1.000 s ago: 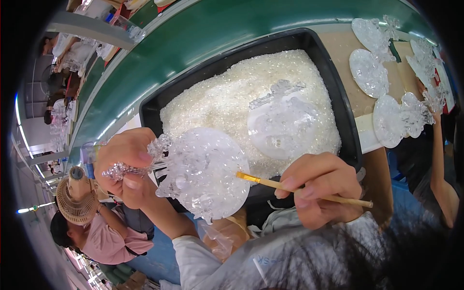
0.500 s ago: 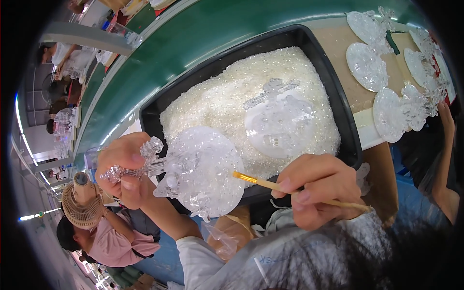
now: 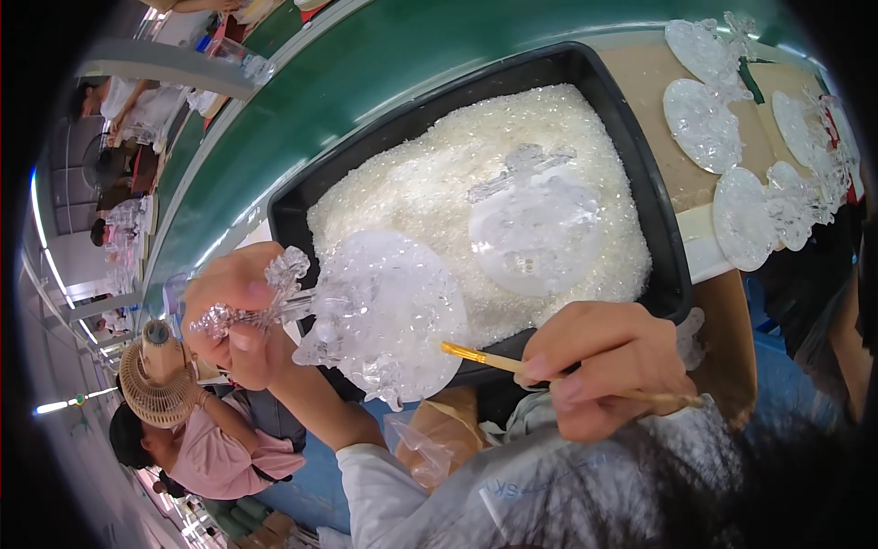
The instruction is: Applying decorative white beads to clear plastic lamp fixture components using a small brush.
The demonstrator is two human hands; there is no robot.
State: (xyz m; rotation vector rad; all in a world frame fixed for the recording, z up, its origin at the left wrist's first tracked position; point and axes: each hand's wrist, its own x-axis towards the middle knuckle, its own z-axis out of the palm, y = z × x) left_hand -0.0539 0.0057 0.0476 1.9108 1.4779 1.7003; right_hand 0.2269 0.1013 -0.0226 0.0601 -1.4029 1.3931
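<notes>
My left hand is closed around the clear stem of a transparent plastic ornament with a round base. The base is tilted toward me over the near left of a black tray, and bright flecks dot its surface. Between the thumb and fingers of my right hand is a thin paintbrush with a gold ferrule. Its tip is at the lower right rim of the base; whether it touches cannot be made out. A second clear ornament lies on the white glittery granules filling the tray.
Several similar clear ornaments stand on brown board at the right, close to another person's arm. A green work surface runs behind the tray. At left, a person in pink sits near a beige fan.
The brush tip has shifted slightly down along the base's rim. The ornament in my left hand has turned a little. At right, the other person's hand has drawn back from the ornaments.
</notes>
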